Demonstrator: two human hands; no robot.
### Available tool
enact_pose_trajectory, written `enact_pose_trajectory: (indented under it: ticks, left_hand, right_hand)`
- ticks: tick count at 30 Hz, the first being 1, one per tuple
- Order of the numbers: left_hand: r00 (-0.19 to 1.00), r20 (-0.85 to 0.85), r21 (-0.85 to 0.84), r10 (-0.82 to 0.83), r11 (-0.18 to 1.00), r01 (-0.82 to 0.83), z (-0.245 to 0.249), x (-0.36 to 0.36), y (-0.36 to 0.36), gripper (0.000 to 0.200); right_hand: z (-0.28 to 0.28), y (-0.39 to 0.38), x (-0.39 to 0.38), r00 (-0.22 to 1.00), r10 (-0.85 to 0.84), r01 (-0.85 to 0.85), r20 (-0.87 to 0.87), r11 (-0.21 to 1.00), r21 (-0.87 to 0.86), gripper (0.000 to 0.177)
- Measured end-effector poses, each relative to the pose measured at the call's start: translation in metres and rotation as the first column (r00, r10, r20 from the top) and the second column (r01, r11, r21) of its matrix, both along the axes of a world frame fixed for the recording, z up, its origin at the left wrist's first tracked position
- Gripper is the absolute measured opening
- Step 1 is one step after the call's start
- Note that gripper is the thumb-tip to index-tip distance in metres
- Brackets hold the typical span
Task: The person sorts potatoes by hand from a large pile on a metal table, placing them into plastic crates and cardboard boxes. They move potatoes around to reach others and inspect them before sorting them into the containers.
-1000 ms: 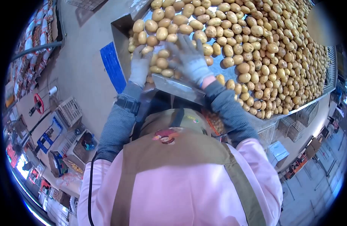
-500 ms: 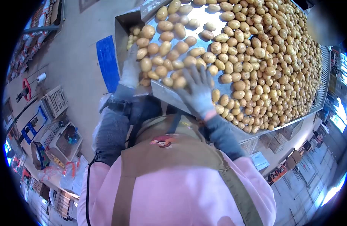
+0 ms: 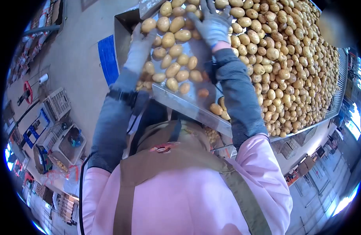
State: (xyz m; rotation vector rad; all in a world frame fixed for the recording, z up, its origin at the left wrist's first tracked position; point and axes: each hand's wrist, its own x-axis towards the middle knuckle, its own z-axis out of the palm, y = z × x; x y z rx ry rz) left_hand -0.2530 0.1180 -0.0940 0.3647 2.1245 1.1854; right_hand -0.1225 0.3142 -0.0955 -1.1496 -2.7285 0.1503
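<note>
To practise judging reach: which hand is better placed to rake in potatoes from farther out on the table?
Probably right. The right hand lies spread over potatoes far out on the table; the left hand sits by the left rim.

Shiny steel table (image 3: 184, 106); knit gloves (image 3: 213, 25); matt potatoes (image 3: 290, 51).

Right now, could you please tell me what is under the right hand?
Potatoes on the steel table; the gloved right hand lies spread on them. Those directly beneath its palm are hidden.
</note>
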Motion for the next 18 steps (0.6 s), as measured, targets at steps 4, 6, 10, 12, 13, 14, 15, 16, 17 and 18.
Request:
enact_pose_trajectory:
  ticks: [4, 6, 10, 12, 13, 14, 15, 16, 17, 18]
  left_hand:
    - [0.999, -0.048, 0.105, 0.002, 0.994, 0.003, -0.049, 0.002, -0.008, 0.055]
    - [0.994, 0.095, 0.11, -0.059, 0.993, 0.048, -0.039, -0.002, -0.033, 0.054]
    - [0.919, 0.383, 0.404, -0.094, 0.912, -0.075, -0.011, 0.015, -0.047, 0.049]
    - [0.975, 0.219, 0.272, -0.041, 0.962, -0.021, -0.002, 0.021, -0.034, 0.052]
    - [0.992, 0.116, 0.177, -0.04, 0.984, 0.019, 0.005, 0.022, -0.019, 0.052]
    - [0.999, 0.012, 0.076, -0.046, 0.996, 0.045, 0.006, 0.022, -0.006, 0.053]
    - [0.977, -0.206, 0.08, -0.058, 0.994, 0.075, -0.004, 0.024, 0.0, 0.053]
    - [0.906, -0.416, 0.062, -0.079, 0.991, 0.115, -0.006, 0.021, 0.003, 0.052]
    - [0.79, -0.606, 0.035, -0.098, 0.988, 0.15, -0.008, 0.016, 0.004, 0.052]
    - [0.633, -0.765, 0.002, -0.115, 0.983, 0.181, -0.007, 0.011, 0.006, 0.051]
  right_hand:
    - [0.014, -0.079, 0.038, 0.942, 0.332, -0.327, 0.044, 0.94, -0.092, 0.062]
    - [0.029, -0.111, 0.1, 0.923, 0.385, -0.38, -0.021, 0.9, -0.212, 0.06]
    - [0.018, -0.096, 0.219, 0.931, -0.335, 0.342, 0.145, 0.939, -0.025, 0.069]
    - [0.022, -0.106, 0.199, 0.942, -0.225, 0.223, 0.25, 0.974, 0.038, 0.071]
    - [0.024, -0.109, 0.182, 0.938, -0.17, 0.156, 0.302, 0.985, 0.069, 0.072]
    - [0.018, -0.109, 0.162, 0.972, -0.205, 0.172, -0.117, 0.954, -0.245, 0.073]
    - [0.015, -0.102, 0.146, 0.994, -0.039, 0.022, -0.098, 0.985, -0.17, 0.066]
    - [0.014, -0.091, 0.129, 0.99, 0.125, -0.131, -0.07, 0.986, -0.098, 0.06]
    - [0.038, -0.062, 0.106, 0.996, 0.074, -0.085, -0.05, 0.959, -0.271, 0.052]
    - [0.054, -0.029, 0.089, 0.999, 0.025, -0.032, -0.022, 0.901, -0.434, 0.043]
